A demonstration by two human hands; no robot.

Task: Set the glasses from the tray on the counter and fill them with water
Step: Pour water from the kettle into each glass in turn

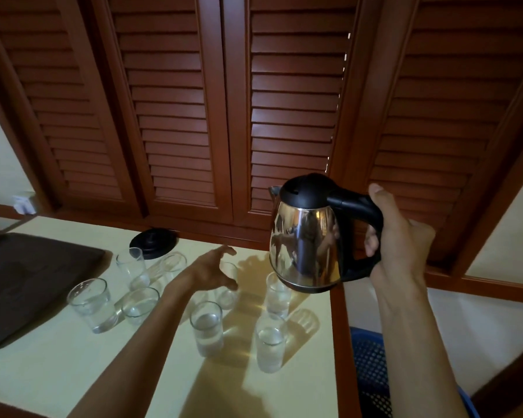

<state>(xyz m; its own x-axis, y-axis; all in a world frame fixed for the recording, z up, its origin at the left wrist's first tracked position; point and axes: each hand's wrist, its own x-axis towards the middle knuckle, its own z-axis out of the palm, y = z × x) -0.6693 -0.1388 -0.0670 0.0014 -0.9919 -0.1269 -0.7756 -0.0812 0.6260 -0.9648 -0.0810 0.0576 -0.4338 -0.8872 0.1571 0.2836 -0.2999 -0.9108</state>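
- On the pale counter, near the right edge: a cluster of clear glasses, all upright, long axes vertical, mouths up.
- Partly hidden behind the left hand: one glass, only its lower half and right side visible; whether fingers touch it, hard to tell.
- Half covered by the kettle base: another glass, rim out of sight.
- Nearest and plain to see: two glasses, each with water inside.
- Further left: a short wide glass, a low one beside it, a tall one behind, and a faint one hard to make out against the counter.
- Cut off at the left edge: dark tray, flat, nothing visible on it.
- Black round kettle stand at the far side, behind the tall glass.
- Left hand spread open, fingers apart, palm toward the hidden glass, gripping nothing clearly.
- Right hand closed around the black handle of the steel kettle, held in the air above the counter's right edge, nearly upright, spout pointing far-left, lid shut.
- Blue mesh basket low at right, partly hidden by the right forearm.
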